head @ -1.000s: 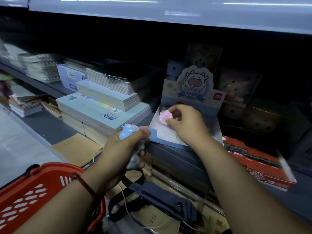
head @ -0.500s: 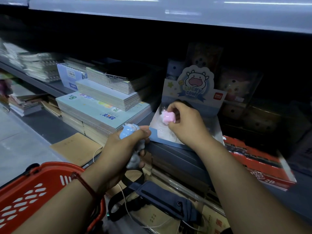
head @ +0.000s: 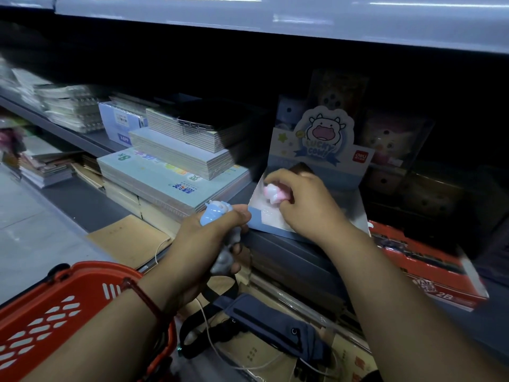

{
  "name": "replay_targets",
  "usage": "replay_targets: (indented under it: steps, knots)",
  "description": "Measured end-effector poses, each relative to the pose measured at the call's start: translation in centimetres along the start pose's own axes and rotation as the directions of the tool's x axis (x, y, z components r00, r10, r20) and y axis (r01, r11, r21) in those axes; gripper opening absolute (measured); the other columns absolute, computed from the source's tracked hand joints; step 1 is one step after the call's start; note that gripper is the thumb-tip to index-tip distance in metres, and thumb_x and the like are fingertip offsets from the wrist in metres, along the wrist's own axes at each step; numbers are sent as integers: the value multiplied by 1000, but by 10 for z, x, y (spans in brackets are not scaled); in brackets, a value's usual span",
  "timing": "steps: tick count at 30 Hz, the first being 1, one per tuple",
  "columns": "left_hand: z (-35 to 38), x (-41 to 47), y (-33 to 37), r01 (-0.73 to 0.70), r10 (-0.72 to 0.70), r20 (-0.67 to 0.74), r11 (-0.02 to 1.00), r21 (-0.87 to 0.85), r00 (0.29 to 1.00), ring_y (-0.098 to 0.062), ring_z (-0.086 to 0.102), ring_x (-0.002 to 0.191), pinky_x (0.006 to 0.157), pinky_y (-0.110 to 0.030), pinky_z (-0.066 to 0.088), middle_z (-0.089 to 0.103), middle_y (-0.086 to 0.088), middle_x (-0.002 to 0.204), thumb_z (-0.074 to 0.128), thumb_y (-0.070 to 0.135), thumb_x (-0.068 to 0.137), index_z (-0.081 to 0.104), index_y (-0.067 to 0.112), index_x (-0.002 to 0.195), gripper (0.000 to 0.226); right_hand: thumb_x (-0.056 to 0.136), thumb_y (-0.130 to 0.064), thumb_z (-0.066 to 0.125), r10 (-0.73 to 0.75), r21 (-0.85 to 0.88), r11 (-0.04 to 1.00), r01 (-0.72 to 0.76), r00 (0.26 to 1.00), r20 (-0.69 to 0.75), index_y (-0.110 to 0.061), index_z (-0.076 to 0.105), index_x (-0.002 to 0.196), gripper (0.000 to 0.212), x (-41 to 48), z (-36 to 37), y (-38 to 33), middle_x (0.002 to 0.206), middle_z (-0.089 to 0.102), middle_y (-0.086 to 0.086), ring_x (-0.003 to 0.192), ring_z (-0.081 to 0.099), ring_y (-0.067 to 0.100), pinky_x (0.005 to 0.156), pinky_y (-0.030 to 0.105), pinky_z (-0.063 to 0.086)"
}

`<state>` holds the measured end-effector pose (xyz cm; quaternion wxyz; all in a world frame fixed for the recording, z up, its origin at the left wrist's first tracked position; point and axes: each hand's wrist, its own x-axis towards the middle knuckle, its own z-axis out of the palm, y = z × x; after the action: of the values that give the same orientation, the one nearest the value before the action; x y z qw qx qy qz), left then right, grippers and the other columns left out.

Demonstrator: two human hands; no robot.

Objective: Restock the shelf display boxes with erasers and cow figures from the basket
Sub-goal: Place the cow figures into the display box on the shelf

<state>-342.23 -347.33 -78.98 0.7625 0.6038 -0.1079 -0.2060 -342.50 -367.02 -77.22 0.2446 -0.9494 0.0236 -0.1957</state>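
A blue-and-white "Lucky Cow" display box (head: 311, 172) stands open on the shelf, its tray tilted toward me. My right hand (head: 305, 205) is inside the tray and pinches a pink cow figure (head: 272, 193) just above the tray floor. My left hand (head: 209, 244) hovers at the box's front-left corner and grips a light-blue cow figure (head: 213, 213), with a grey one (head: 224, 260) lower in the same fist. The red basket (head: 55, 312) hangs on my left forearm at the bottom left; its contents are hidden.
Stacks of notebooks (head: 176, 166) fill the shelf left of the box. A red 2B box (head: 429, 268) lies to its right. More dim plush-print boxes (head: 391, 142) stand behind. A dark pouch with a strap (head: 272, 323) lies on the lower shelf below my hands.
My right hand has shifted the pink cow slightly within the tray, turning it between the fingers. My left hand has stayed in place with its figures.
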Motion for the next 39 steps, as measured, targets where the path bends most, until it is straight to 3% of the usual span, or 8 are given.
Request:
replay_targets:
  steps: [6, 11, 15, 18, 22, 27, 33, 39]
  knots:
    - [-1, 1, -1, -1, 1, -4, 1000, -2, 1000, -17, 40, 47, 42, -22, 36, 39, -1, 57, 66, 19, 96, 71, 9, 92, 12, 85, -26, 66, 22, 84, 996, -18, 999, -43, -37, 56, 102, 22, -1, 1, 4, 99, 62, -3, 85, 59, 11, 69, 29, 49]
    - [-2, 2, -1, 0, 0, -2, 1000, -6, 1000, -15, 39, 43, 39, -20, 34, 38, -4, 61, 66, 18, 96, 69, 9, 89, 12, 90, -21, 68, 104, 173, 982, -78, 983, -149, -29, 58, 102, 18, 3, 0, 4, 103, 60, -7, 89, 61, 10, 81, 34, 55]
    - [-4, 2, -3, 6, -6, 4, 1000, -2, 1000, -20, 31, 51, 37, -21, 33, 36, -5, 60, 67, 20, 96, 69, 9, 90, 12, 88, -17, 72, 111, 229, 969, -93, 992, -67, -25, 62, 101, 18, 2, 4, 5, 102, 65, -12, 93, 62, 6, 87, 35, 55]
    - [-3, 2, -3, 9, -9, -13, 1000, -4, 1000, -20, 35, 51, 39, -21, 34, 38, -4, 61, 67, 21, 95, 71, 10, 92, 12, 89, -15, 71, 84, 200, 977, -73, 995, -47, -27, 61, 102, 20, 1, 6, 8, 104, 66, -11, 95, 63, 8, 91, 36, 55]
    - [-2, 3, -4, 12, -13, -8, 1000, -24, 1000, -19, 37, 50, 46, -24, 35, 39, -3, 60, 68, 22, 95, 71, 19, 75, 20, 90, -17, 69, 34, 123, 992, -28, 998, -48, -31, 60, 104, 21, 1, 6, 7, 107, 67, -8, 96, 64, 10, 89, 37, 55]
    - [0, 0, -3, 14, -14, -15, 1000, -22, 1000, -16, 42, 49, 41, -22, 35, 39, -2, 59, 67, 21, 95, 71, 11, 90, 12, 91, -11, 65, 50, 58, 997, -47, 997, -55, -26, 57, 105, 23, 1, 6, 4, 109, 63, -2, 95, 62, 16, 87, 37, 54]
    - [2, -3, 0, 24, -25, -24, 999, -31, 999, -12, 39, 38, 34, -18, 31, 38, -1, 56, 66, 18, 97, 67, 9, 85, 15, 89, -2, 57, -47, -91, 995, 43, 998, -34, -19, 54, 96, 18, 1, 5, -5, 99, 51, 1, 86, 54, 23, 72, 33, 49]
    - [-1, -2, 1, 18, -19, -15, 1000, -7, 1000, -15, 39, 46, 36, -19, 34, 36, -2, 59, 67, 20, 96, 67, 11, 85, 15, 85, 2, 57, -22, -99, 995, 19, 999, -25, -17, 64, 94, 21, 5, 2, -5, 101, 57, 0, 90, 58, 23, 79, 37, 54]
